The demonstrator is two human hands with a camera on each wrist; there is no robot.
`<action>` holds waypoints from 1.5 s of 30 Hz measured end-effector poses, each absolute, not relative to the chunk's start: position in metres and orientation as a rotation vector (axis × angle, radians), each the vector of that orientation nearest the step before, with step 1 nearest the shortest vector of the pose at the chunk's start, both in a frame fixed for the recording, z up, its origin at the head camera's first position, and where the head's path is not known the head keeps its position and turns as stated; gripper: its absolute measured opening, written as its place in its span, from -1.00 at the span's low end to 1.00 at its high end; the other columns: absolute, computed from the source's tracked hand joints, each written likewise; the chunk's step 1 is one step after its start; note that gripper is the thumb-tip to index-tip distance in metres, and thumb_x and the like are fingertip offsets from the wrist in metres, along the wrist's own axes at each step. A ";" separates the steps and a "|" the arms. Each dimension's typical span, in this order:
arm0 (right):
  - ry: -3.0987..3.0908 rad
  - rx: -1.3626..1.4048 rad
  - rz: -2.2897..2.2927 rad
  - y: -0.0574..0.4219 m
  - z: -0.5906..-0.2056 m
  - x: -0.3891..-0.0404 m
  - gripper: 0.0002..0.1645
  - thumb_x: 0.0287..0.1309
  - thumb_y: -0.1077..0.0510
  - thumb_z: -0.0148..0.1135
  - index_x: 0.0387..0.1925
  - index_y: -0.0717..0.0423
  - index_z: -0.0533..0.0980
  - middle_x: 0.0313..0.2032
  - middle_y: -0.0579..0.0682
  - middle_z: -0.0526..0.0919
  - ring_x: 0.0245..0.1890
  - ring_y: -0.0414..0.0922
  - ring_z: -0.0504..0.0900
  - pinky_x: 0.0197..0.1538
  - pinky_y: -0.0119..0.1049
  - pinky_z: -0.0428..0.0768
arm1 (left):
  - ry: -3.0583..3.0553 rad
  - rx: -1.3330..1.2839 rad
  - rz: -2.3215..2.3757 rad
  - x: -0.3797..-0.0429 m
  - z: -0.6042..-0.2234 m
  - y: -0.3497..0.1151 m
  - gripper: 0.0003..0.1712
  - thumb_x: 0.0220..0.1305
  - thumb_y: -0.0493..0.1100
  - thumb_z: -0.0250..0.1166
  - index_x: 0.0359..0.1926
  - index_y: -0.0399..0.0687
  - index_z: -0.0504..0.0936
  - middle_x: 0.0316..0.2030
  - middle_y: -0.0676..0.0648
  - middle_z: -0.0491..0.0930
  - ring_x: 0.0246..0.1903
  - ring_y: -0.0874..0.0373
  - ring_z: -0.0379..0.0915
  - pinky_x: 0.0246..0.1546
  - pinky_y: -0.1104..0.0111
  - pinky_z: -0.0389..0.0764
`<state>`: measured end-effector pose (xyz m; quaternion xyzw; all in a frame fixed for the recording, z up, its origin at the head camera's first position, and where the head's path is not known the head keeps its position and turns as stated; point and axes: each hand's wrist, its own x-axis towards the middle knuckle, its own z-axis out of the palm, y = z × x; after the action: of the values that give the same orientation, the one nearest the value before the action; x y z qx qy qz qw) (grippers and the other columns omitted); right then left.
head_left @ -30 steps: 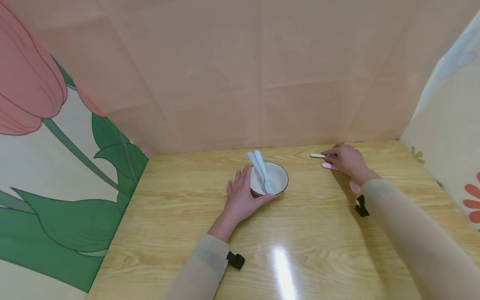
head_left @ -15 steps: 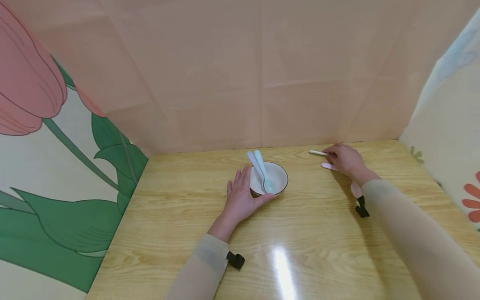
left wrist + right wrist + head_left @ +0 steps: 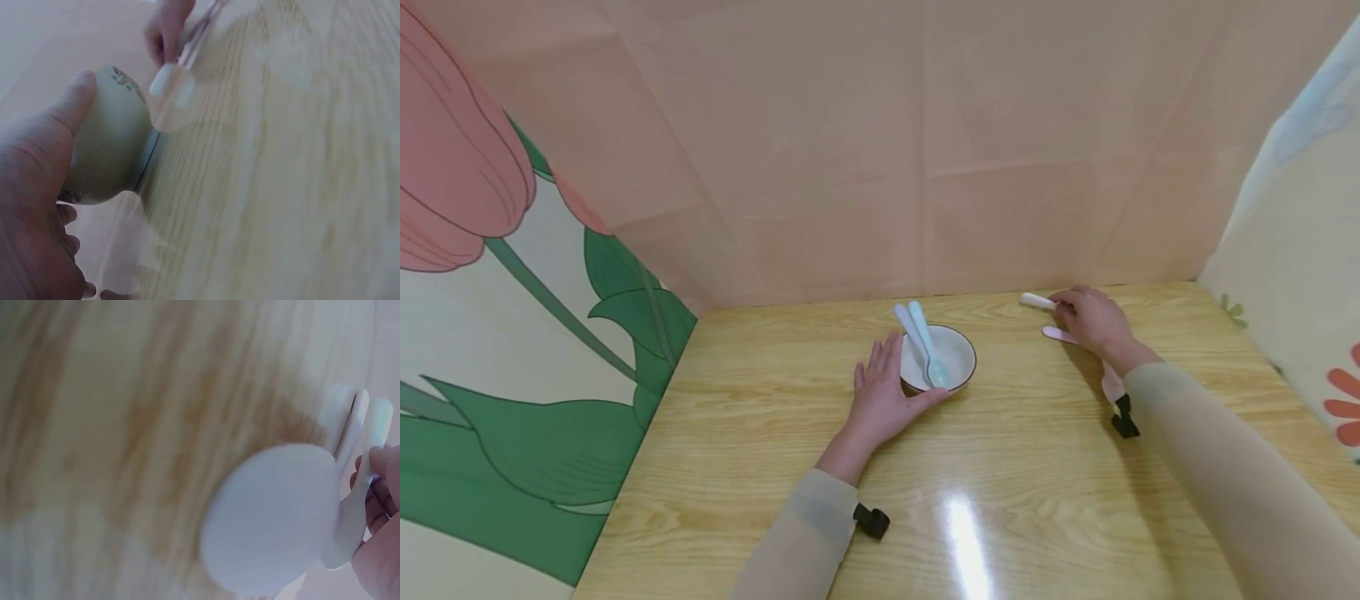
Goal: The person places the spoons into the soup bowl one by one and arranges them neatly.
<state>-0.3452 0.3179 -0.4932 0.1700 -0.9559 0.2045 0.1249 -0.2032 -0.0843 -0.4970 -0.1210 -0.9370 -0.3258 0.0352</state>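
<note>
My left hand point(image 3: 883, 396) holds a white, dark-rimmed bowl point(image 3: 961, 350) from its left side, thumb along the near rim. Within the bowl lean a lavender spoon point(image 3: 904, 316) and a light blue spoon point(image 3: 917, 313), handles rising over the far rim. Farther right, my right hand point(image 3: 1096, 321) pinches a pale spoon point(image 3: 377, 425) by its handle between thumb and fingers, close over the table. Beneath that hand, a pinkish spoon point(image 3: 1059, 334) lies on the wood, its wide scoop point(image 3: 272, 519) large in the right wrist view. The left wrist view shows the bowl's patterned outer wall point(image 3: 115, 137).
The wood-grain table point(image 3: 760, 400) ends at a plain pinkish backdrop point(image 3: 820, 167) just behind the bowl and spoons. Printed flower panels flank it, with a tulip point(image 3: 460, 142) on the left. A bright light reflection point(image 3: 966, 533) shows near the front.
The pale spoon in the right hand has tilted, its handle end shifting slightly up and away from the pinkish spoon. The left hand and the bowl hold still.
</note>
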 end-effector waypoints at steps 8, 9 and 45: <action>-2.636 0.446 0.629 0.313 -0.487 -0.342 -0.76 0.54 0.35 0.23 0.08 0.36 0.71 -0.06 0.37 0.69 -0.06 0.40 0.59 -0.06 0.36 0.52 | -2.874 -0.367 -1.007 -0.203 -0.497 -0.085 0.41 0.28 0.59 0.43 0.80 -0.02 -0.03 0.77 -0.14 -0.03 0.74 -0.24 -0.23 0.61 -0.38 -0.15; -2.623 0.431 0.637 0.312 -0.486 -0.341 -0.76 0.54 0.35 0.23 0.08 0.36 0.71 -0.06 0.38 0.69 -0.07 0.40 0.58 -0.06 0.36 0.51 | -2.874 -0.367 -1.006 -0.203 -0.497 -0.085 0.41 0.28 0.59 0.42 0.80 -0.01 -0.03 0.77 -0.14 -0.03 0.74 -0.24 -0.23 0.61 -0.38 -0.14; -2.585 0.367 1.190 0.242 -0.423 -0.284 -0.47 0.68 0.05 0.21 0.53 0.07 0.52 -0.01 0.25 0.75 -0.23 -0.06 0.65 -0.31 -0.44 0.53 | -2.879 -0.379 -1.004 -0.203 -0.498 -0.085 0.42 0.28 0.61 0.40 0.80 -0.02 -0.04 0.78 -0.14 -0.04 0.74 -0.24 -0.24 0.61 -0.37 -0.16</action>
<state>-0.2840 0.2417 -0.4229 0.1267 -0.8926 0.4109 0.1358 -0.2030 -0.0854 -0.4984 -0.1233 -0.9365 -0.3266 0.0343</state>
